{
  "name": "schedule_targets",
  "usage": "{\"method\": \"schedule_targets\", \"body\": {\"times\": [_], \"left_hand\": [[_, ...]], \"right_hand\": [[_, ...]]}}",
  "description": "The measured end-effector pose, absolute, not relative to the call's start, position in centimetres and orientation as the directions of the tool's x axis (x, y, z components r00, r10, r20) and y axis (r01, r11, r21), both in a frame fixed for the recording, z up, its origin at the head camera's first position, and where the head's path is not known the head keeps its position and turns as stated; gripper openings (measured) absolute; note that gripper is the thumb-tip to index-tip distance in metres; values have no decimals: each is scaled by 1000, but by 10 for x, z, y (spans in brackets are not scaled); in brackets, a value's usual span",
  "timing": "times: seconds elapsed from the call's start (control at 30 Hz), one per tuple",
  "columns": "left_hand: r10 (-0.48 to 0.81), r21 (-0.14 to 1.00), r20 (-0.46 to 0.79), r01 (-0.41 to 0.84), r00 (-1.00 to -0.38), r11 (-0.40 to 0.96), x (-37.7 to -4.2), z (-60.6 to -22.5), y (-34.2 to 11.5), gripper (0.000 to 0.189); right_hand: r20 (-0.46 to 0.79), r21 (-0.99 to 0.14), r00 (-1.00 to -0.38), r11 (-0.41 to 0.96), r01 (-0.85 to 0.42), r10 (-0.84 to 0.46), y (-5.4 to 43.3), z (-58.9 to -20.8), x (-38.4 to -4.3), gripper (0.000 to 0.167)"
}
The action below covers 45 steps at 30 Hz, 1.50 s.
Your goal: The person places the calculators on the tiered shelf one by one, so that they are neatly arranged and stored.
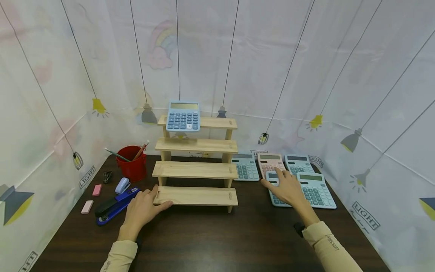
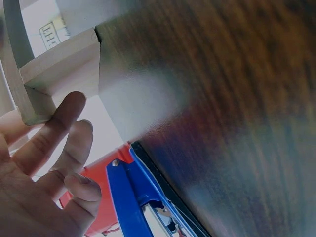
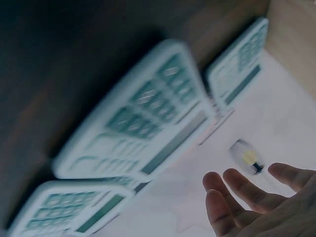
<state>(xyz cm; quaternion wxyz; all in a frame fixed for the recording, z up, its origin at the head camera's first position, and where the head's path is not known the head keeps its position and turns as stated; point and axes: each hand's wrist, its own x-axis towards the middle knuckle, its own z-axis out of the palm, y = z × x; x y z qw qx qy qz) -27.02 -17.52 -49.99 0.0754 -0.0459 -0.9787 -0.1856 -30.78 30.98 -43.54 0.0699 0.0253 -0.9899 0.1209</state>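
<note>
Calculators, where: one sky-blue plastic calculator point(image 1: 183, 116) sits at the left of the top step of the pale wooden stand with four flat steps point(image 1: 197, 170); on the dark brown bench point(image 1: 221, 238), to the stand's right, lie a pale pink plastic calculator point(image 1: 272, 162) and four pale blue-green plastic calculators point(image 1: 316, 190)
Calculators, feel: likely light and hard, with no bend; smooth, so they may slip, and a drop could crack a screen
Calculators, best hold: thumb on one side edge, fingers on the other, off the keys and screen
Stand, feel: looks stiff and not very heavy, so a bump could slide it; hold the end of a step or a leg
Left hand point(image 1: 142, 209): its grip is loose, thumb by the front edge of the lowest step, first finger at its left end
Right hand point(image 1: 287, 187): its grip is spread and seems to hold nothing, over the front calculators
Left wrist view: shows the underside of the stand, and the blue stapler point(image 2: 129, 202) up close
Right wrist view: shows air between the fingers and the blurry calculators, which the head view cannot tell
Head view: only here can you see the sky-blue calculator up top
</note>
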Motion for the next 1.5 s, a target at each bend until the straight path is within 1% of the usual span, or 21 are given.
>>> {"method": "schedule_targets", "body": {"times": [0.2, 0.43, 0.6, 0.83, 0.9, 1.07, 1.3, 1.5], "left_hand": [[57, 353, 176, 117, -983, 928, -270, -498, -179, 100], [49, 347, 188, 113, -981, 931, -269, -493, -186, 101], [47, 356, 172, 107, -984, 928, -268, -493, -184, 101], [54, 356, 165, 110, -985, 928, -268, -494, -181, 100], [56, 357, 159, 110, -986, 928, -268, -494, -180, 99], [61, 362, 136, 107, -989, 926, -267, -495, -178, 99], [62, 363, 133, 107, -989, 926, -267, -495, -175, 100], [63, 361, 137, 109, -988, 926, -268, -497, -174, 100]], "right_hand": [[92, -236, -996, 972, -4, 18, 332, -447, -309, 100], [14, -225, -999, 974, 27, 31, 346, -460, -316, 105], [-45, -215, -998, 975, 52, 43, 354, -465, -320, 107], [-111, -233, -991, 968, 97, 73, 360, -471, -324, 109], [-119, -235, -990, 967, 102, 75, 362, -475, -325, 108], [-118, -197, -990, 975, 104, 81, 363, -483, -328, 107], [-195, -192, -973, 968, 163, 125, 359, -484, -328, 112], [-177, -182, -977, 971, 153, 120, 360, -485, -325, 111]]}}
